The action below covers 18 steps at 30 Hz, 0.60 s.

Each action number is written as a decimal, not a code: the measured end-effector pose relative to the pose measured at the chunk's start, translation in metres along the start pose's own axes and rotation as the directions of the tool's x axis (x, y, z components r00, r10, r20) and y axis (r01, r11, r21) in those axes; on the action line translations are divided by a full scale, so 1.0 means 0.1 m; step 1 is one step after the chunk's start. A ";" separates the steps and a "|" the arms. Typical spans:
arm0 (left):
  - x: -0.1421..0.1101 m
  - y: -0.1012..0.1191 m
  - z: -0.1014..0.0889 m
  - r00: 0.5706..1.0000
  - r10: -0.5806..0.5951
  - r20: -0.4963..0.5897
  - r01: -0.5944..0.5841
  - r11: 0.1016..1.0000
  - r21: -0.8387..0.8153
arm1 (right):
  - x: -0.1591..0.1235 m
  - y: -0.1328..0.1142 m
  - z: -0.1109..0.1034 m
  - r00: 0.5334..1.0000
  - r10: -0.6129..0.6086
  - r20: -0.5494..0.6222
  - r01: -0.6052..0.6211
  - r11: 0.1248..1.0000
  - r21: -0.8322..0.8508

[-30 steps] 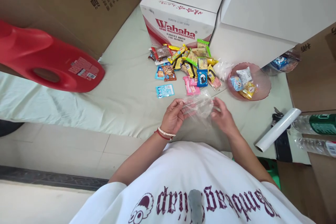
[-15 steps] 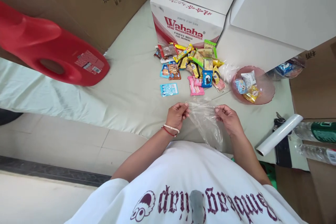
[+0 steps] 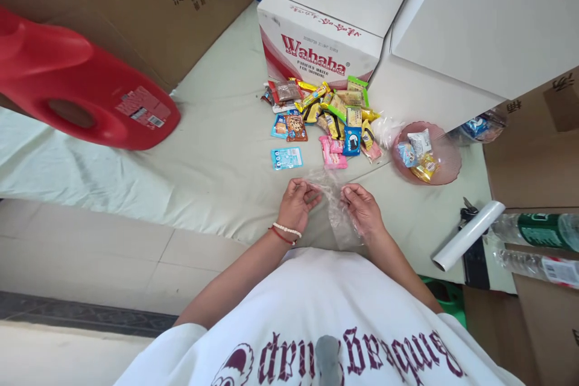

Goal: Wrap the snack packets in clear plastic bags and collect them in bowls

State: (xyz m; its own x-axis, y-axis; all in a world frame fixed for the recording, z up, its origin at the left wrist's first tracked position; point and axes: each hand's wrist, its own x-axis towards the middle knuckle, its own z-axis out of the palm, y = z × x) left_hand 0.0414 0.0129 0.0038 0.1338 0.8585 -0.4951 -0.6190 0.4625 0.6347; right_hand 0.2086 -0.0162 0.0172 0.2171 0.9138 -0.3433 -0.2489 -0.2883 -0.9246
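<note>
A clear plastic bag [image 3: 340, 220] hangs crumpled between my two hands, low over the cloth. My left hand [image 3: 298, 200], with a beaded bracelet and a red cord at the wrist, pinches one side of its top. Thumb and fingers of my right hand [image 3: 360, 206] close on the opposite side. Just beyond the bag lie a pink snack packet [image 3: 332, 155], a dark blue packet [image 3: 351, 140] and a light blue packet [image 3: 287, 158]. Behind them is a heap of small wrapped snacks [image 3: 332, 108] in yellow, green, brown and red.
A pink clear bowl [image 3: 452, 160] holds several packets at right. A white roll [image 3: 470, 235], keys and plastic bottles [image 3: 543, 230] lie nearer the right edge. A Wahaha carton [image 3: 312, 42] stands behind the heap; a large red jug [image 3: 99, 84] is at left.
My hands have come closer together, and the bag between them has gone from stretched to bunched up. The whole view has shifted slightly.
</note>
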 end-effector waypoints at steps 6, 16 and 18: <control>0.28 0.14 -0.11 0.976 0.106 -0.192 -0.083 0.989 0.124 | -0.07 0.00 -0.25 0.971 0.004 -0.238 0.032 0.988 0.148; 0.39 0.57 -0.28 0.776 0.629 -0.058 -0.414 0.576 0.705 | 0.13 0.07 -0.58 0.920 -0.155 -0.360 0.112 0.984 -0.138; 0.23 0.55 -0.22 0.701 0.655 0.284 -0.570 0.273 0.775 | 0.14 0.08 -0.57 0.929 -0.160 -0.335 0.117 0.982 -0.147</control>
State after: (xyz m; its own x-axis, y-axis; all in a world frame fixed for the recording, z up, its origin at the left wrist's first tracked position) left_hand -0.0067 0.0528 0.0140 -0.0914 0.9671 0.2373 0.3541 -0.1911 0.9155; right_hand 0.2631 -0.0222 -0.0042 0.5573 0.7990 -0.2257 -0.0800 -0.2188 -0.9725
